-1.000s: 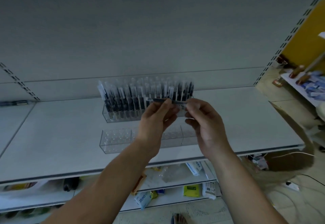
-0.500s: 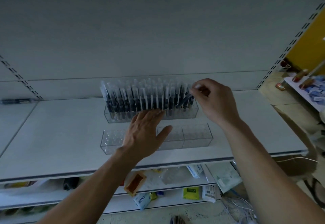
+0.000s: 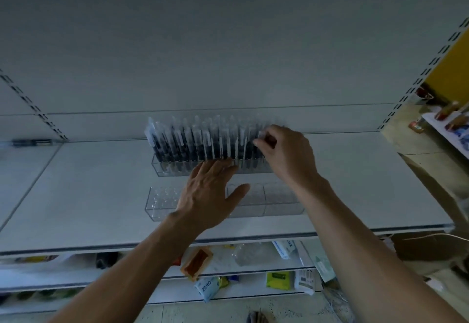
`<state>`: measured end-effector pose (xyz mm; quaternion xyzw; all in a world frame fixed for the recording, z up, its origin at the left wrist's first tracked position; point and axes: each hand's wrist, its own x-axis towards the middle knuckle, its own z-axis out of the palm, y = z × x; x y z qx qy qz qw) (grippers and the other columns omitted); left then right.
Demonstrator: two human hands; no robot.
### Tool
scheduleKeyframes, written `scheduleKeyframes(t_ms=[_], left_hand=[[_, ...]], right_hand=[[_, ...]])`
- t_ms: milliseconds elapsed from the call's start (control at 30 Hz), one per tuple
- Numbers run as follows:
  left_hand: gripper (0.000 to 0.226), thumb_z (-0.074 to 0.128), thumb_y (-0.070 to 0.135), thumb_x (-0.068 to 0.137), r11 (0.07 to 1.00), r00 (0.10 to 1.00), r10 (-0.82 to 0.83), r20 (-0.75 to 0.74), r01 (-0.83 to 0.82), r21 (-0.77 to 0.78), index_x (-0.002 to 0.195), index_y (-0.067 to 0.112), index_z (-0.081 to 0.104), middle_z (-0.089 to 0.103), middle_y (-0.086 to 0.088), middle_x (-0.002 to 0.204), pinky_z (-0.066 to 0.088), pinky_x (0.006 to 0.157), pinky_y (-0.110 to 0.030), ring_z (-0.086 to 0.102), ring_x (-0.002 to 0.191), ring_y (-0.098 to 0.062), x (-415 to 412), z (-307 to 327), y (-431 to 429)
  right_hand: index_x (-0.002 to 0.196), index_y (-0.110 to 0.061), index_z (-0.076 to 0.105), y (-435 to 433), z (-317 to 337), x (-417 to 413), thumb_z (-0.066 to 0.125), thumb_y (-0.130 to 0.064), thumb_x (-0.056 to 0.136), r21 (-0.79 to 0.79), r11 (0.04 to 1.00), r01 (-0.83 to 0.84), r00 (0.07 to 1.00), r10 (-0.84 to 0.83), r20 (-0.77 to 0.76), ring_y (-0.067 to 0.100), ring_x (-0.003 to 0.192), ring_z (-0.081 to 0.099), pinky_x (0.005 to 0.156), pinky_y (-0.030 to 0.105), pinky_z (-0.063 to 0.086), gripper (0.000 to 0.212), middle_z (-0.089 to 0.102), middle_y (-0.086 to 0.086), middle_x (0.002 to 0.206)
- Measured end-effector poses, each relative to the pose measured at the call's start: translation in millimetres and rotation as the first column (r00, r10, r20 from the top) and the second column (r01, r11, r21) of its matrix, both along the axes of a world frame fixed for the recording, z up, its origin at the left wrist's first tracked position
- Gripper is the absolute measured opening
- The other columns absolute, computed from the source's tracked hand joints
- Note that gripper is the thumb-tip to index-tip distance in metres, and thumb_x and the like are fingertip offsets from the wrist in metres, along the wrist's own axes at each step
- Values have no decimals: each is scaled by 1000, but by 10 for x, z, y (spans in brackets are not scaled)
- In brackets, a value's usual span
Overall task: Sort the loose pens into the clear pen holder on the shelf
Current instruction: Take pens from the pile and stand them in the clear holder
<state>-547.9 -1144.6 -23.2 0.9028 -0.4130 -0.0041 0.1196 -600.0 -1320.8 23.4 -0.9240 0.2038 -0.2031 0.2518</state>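
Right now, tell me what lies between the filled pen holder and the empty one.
Head view: bare shelf, crossed only by the left hand reaching the filled pen holder.

Shelf [image 3: 88, 196] free left of pen holder [image 3: 168, 168]; front holder [image 3: 162, 203] blocks near approach.

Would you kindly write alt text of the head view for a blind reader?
The right hand pinches a pen at the right end of a pen-filled holder on a shelf; the left hand touches its front. An empty holder lies nearer.
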Motion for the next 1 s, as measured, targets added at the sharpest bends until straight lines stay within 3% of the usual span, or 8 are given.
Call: scheduleKeyframes(t_ms=[100,267,467,633,800,900,1000], left_hand=[[77,13,73,86,1000,1000,1,-15,-1,-1,141,29,44,38,9,149,18,113,-28,29,135,-11,-11,18,-3],[69,24,68,90,999,998,3,-60,-5,-34,142,27,43,36,8,152,14,116,-29,27,139,-11,3,58,7],[76,17,70,87,998,996,8,-84,-13,-57,146,27,37,31,6,155,9,117,-27,19,144,-10,-80,41,216],[71,21,68,89,984,991,114,-75,-123,-130,143,26,42,37,4,152,13,116,-29,26,143,-14,-144,48,912],[67,27,64,90,945,964,265,-15,-263,-193,139,24,49,45,4,147,19,116,-31,35,138,-15,-55,232,2026],[80,14,72,81,918,922,385,-44,-387,-91,144,29,41,37,7,152,15,117,-30,27,142,-13,-26,272,2917],[90,6,75,74,863,862,504,-58,-505,-1,146,30,36,32,6,154,14,117,-32,22,144,-14,13,218,3811]], right_hand=[[92,-11,64,-5,-50,24,61,-35,92,18,1000,-9,1000,9,20,27,78,61,66,35,48,24,65,6,86],[75,-11,56,-61,-172,27,64,-35,91,37,999,-36,996,33,77,26,65,55,58,33,42,30,54,2,69],[101,-16,67,40,-248,-168,63,-39,90,96,995,-7,991,-6,137,13,77,63,67,29,50,26,68,-3,91],[93,-20,68,482,-277,-300,61,-34,92,95,995,43,988,-56,141,16,74,64,60,26,45,15,68,-4,83],[99,-19,68,1533,-148,135,60,-33,93,28,985,-173,978,168,121,15,81,65,66,28,50,18,69,-4,92],[116,-17,64,2423,-138,524,57,-39,94,30,949,-314,949,314,19,20,101,63,81,30,47,32,65,1,114],[133,-19,53,3308,-199,818,51,-47,95,91,885,-457,877,465,-116,19,126,47,98,28,37,46,50,0,138]])
